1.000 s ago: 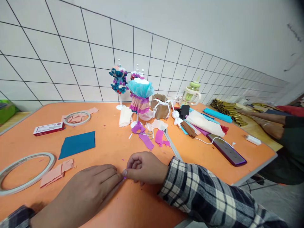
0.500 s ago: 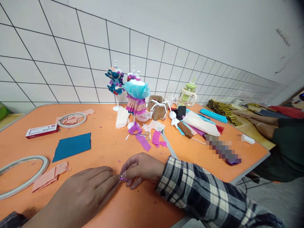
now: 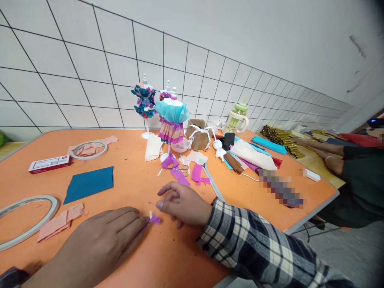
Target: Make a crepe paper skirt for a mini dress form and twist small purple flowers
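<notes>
My left hand rests low over the orange table, its fingers pressed together. At its fingertips is a small gathered piece of purple crepe paper, with a thin white strip standing up beside it. My right hand is just right of and above that piece, apart from it, its fingers spread and nothing in them. Beyond it lie purple paper scraps and a pair of small scissors. A folded pink paper piece and a blue-teal paper sheet lie left of my left hand.
Small mannequins in paper dresses stand at the back, near a brown box and a green-lidded bottle. Rolls of tape and a red-white box lie left. Paper rolls lie right, near another person's arms.
My right hand has let go of the purple crepe paper and moved up and right, its fingers opening. My left hand stays at the piece. The view has shifted slightly.
</notes>
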The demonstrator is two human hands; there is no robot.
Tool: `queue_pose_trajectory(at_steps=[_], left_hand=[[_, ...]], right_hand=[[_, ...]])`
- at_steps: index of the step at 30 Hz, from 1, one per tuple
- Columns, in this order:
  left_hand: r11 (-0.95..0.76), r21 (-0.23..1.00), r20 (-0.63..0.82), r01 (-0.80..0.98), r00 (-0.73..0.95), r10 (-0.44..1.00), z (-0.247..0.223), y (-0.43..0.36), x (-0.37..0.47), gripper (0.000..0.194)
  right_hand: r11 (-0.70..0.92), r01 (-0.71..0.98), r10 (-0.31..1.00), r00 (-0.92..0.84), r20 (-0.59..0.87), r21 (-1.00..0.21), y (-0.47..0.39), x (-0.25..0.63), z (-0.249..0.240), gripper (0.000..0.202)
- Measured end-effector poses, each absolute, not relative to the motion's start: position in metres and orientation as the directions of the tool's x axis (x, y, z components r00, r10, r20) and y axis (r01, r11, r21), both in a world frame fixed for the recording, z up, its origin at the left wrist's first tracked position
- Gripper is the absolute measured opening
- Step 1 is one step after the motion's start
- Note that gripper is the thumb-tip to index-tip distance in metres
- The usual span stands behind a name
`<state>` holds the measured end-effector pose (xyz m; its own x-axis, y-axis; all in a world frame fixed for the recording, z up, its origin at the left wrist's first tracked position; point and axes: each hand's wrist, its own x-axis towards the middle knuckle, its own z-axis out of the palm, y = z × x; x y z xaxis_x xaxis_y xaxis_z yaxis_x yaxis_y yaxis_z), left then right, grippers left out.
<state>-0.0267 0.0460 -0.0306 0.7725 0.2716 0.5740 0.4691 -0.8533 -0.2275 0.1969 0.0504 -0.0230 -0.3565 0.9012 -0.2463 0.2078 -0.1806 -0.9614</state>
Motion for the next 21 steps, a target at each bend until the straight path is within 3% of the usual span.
queue_pose_trajectory(at_steps=[2, 4, 7, 10, 14, 17, 21], left_hand=[[-0.851, -0.231, 0.550, 0.471, 0.785, 0.285, -0.031, 0.047, -0.029, 0.040], [-0.849, -0.235, 0.524, 0.473, 0.797, 0.299, -0.033, 0.049, -0.033, 0.039], [-0.849, -0.241, 0.511, 0.470, 0.805, 0.300, -0.037, 0.049, -0.037, 0.037], [-0.856, -0.235, 0.514, 0.460, 0.807, 0.293, -0.040, 0.049, -0.037, 0.038], [-0.869, -0.197, 0.504, 0.454, 0.807, 0.308, -0.040, 0.047, -0.034, 0.038], [-0.875, -0.174, 0.512, 0.452, 0.800, 0.312, -0.040, 0.046, -0.035, 0.037], [-0.871, -0.154, 0.523, 0.467, 0.786, 0.329, -0.041, 0.046, -0.037, 0.036]], right_hand=[[0.091, 0.287, 0.971, -0.236, 0.022, -0.954, 0.044, 0.208, -0.018, 0.029], [0.280, 0.380, 0.960, -0.108, 0.258, -0.882, 0.034, 0.229, -0.018, 0.023], [0.368, 0.595, 0.844, 0.109, 0.526, -0.714, 0.016, 0.280, -0.032, 0.015], [0.263, 0.773, 0.641, 0.307, 0.703, -0.578, 0.000, 0.354, -0.052, 0.016], [-0.127, 0.815, 0.336, 0.571, 0.749, -0.565, -0.018, 0.450, -0.065, 0.021], [-0.272, 0.806, 0.321, 0.591, 0.740, -0.526, -0.035, 0.496, -0.066, 0.016], [-0.374, 0.832, 0.454, 0.549, 0.702, -0.409, -0.057, 0.523, -0.075, 0.015]])
